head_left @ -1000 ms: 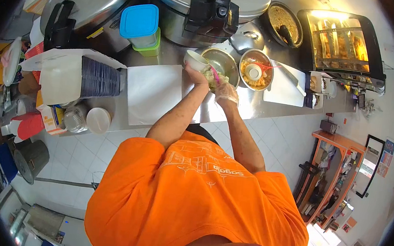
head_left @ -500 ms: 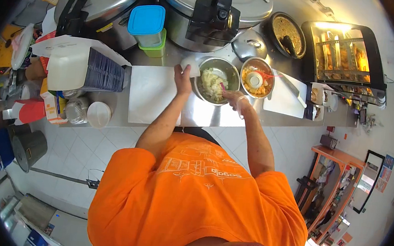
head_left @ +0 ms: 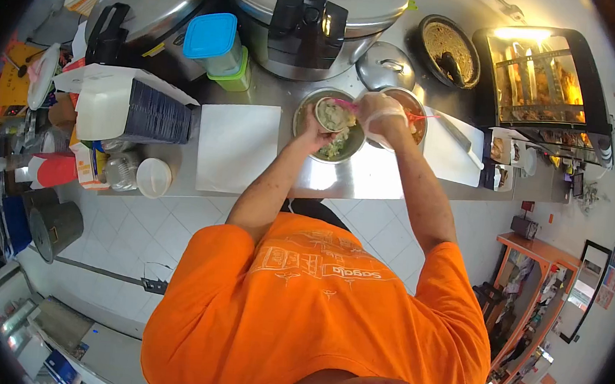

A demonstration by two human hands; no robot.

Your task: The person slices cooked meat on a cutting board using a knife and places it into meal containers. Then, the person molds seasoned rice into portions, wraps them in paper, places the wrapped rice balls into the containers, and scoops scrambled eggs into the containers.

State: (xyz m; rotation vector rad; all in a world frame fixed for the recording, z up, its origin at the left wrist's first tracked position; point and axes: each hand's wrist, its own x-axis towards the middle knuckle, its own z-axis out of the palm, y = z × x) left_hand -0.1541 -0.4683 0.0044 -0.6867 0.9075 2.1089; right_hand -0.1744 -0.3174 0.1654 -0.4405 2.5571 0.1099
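My left hand (head_left: 315,136) is wrapped round a small white cup (head_left: 320,118) and tilts it over a metal bowl (head_left: 336,160). Pale, mashed-looking food (head_left: 334,113) fills the cup, and more of it, with green bits, lies in the bowl. In my right hand (head_left: 380,115), which wears a clear plastic glove, is a pink spoon (head_left: 346,105) whose tip meets the food at the cup's mouth. A second metal bowl (head_left: 410,99) with orange food is partly hidden behind my right hand. A red handle (head_left: 422,117) sticks out of it.
A white cutting board (head_left: 440,159) with a knife (head_left: 463,141) lies at right, a white sheet or board (head_left: 237,147) at left. Behind stand a large pressure cooker (head_left: 265,1), stacked plastic containers (head_left: 214,44), a metal lid (head_left: 386,67), a dark pan (head_left: 445,51) and a lit display warmer (head_left: 540,80).
My left hand has brought the white cup rightward over the bowl. The pink spoon has risen from the bowl to the cup, which now shows food inside.
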